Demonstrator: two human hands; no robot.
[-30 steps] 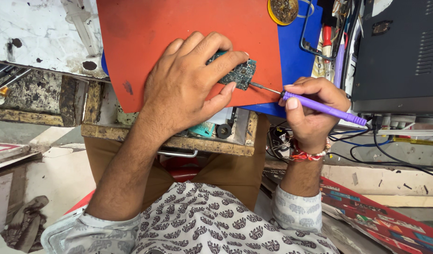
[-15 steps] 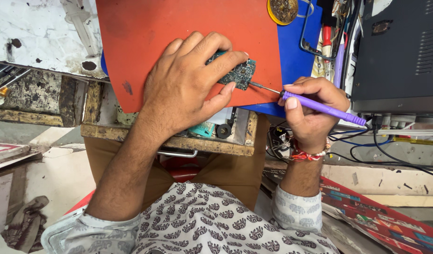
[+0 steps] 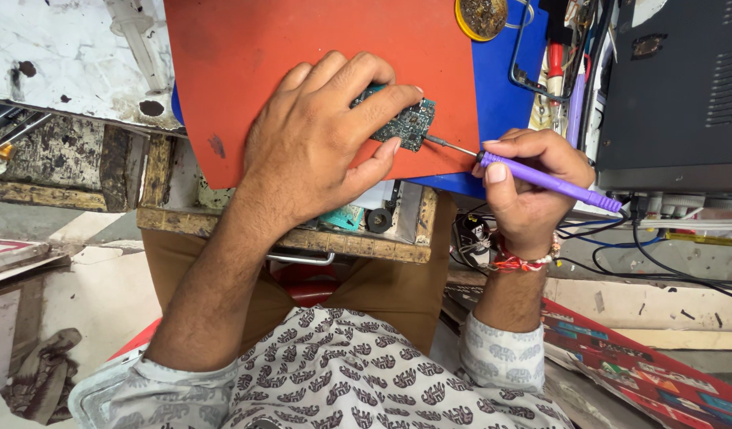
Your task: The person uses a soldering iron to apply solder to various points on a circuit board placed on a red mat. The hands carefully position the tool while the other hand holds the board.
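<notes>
My left hand (image 3: pixel 318 139) lies flat over a small dark green circuit board (image 3: pixel 409 123) and pins it to an orange-red mat (image 3: pixel 247 56). Only the board's right end shows past my fingers. My right hand (image 3: pixel 529 179) grips a purple-handled soldering iron (image 3: pixel 552 181). Its thin metal tip (image 3: pixel 445 144) touches the board's right edge. A red thread bracelet circles my right wrist.
A blue mat (image 3: pixel 505 95) lies under the orange one. A round tin of brownish flux (image 3: pixel 481 14) sits at the top. A black box (image 3: pixel 672 87) with cables stands at the right. An open wooden drawer (image 3: pixel 358 230) holds small parts below the bench edge.
</notes>
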